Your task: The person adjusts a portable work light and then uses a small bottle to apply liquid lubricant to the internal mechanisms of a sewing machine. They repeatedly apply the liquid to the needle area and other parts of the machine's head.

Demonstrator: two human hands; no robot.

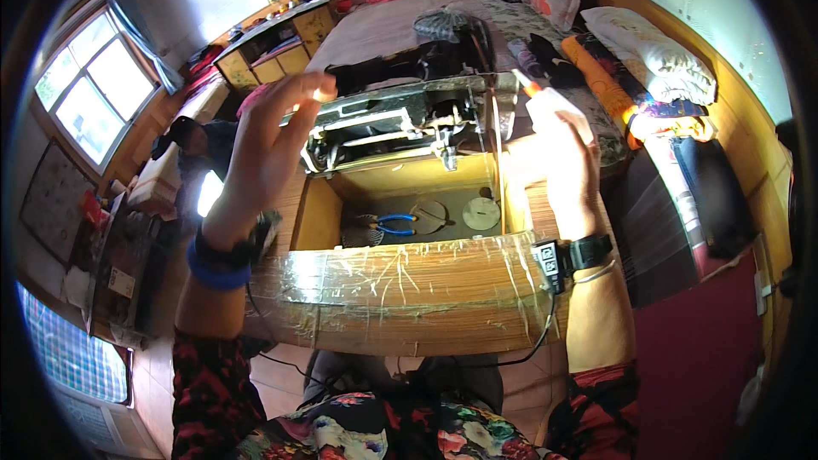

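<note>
A dark sewing machine (383, 111) lies tipped back over the opening of a wooden table (409, 298), its metal underside parts facing me. My left hand (260, 145) is raised at the machine's left end, thumb and forefinger brought together at the tips; anything between them is too small to make out. My right hand (567, 149), washed out by bright light, is closed on a slim tool with an orange-red part (530, 86) at the machine's right end. Inside the opening lie blue-handled pliers (396, 224) and two round pale discs (481, 213).
Clear tape and scratches cover the table's front strip. A cable runs from a small black device (550, 266) at my right wrist. A bed (366, 34) stands behind, with rolled bedding (596, 72) to the right. At left, someone in dark clothes (217, 143) is partly hidden.
</note>
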